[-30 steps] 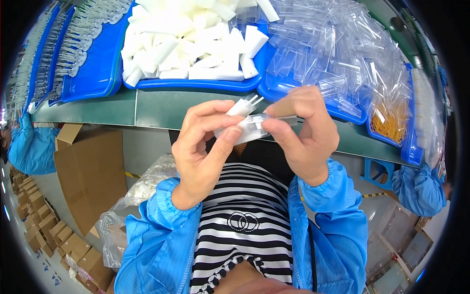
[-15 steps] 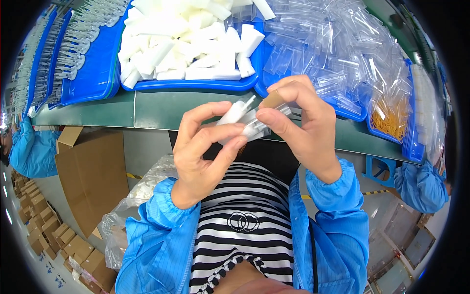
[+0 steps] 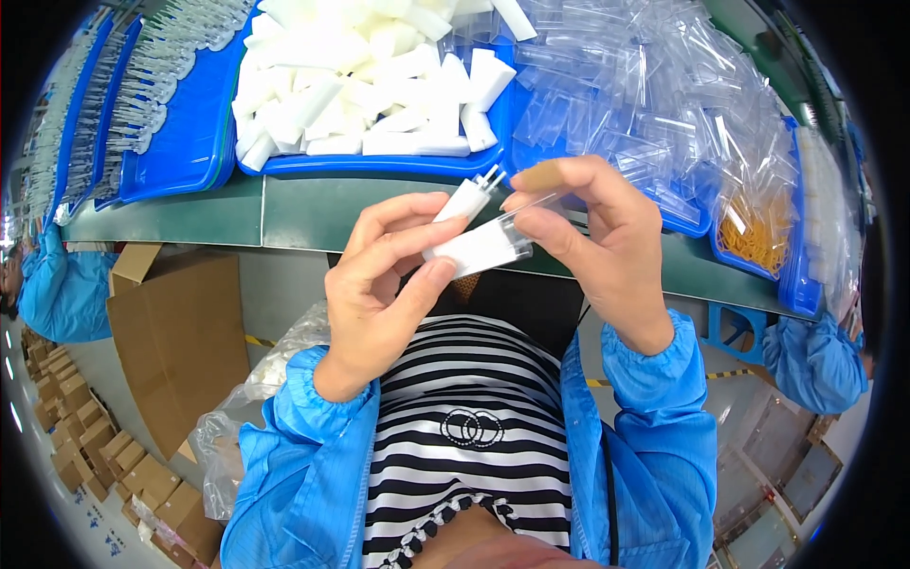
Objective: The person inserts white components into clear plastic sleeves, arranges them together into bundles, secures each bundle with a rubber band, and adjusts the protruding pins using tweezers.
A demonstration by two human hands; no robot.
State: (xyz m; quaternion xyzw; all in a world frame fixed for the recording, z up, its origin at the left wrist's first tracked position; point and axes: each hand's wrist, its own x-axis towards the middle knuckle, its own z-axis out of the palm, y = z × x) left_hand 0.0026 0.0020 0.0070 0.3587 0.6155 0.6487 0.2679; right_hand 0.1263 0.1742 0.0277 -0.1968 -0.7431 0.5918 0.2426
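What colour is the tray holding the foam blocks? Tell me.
Blue, clearest in the head view: the tray under the white foam blocks.

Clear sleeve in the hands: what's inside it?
Inside the clear sleeve lies a white block, filling most of it. The left hand covers its near end and the right hand pinches the open end, so anything beneath those fingers stays hidden.

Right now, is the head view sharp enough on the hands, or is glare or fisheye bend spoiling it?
Head view: both hands, left hand and right hand, sharp at centre; white part bright but readable; glare flecks on the clear bags; table edge bows, rim goes black.
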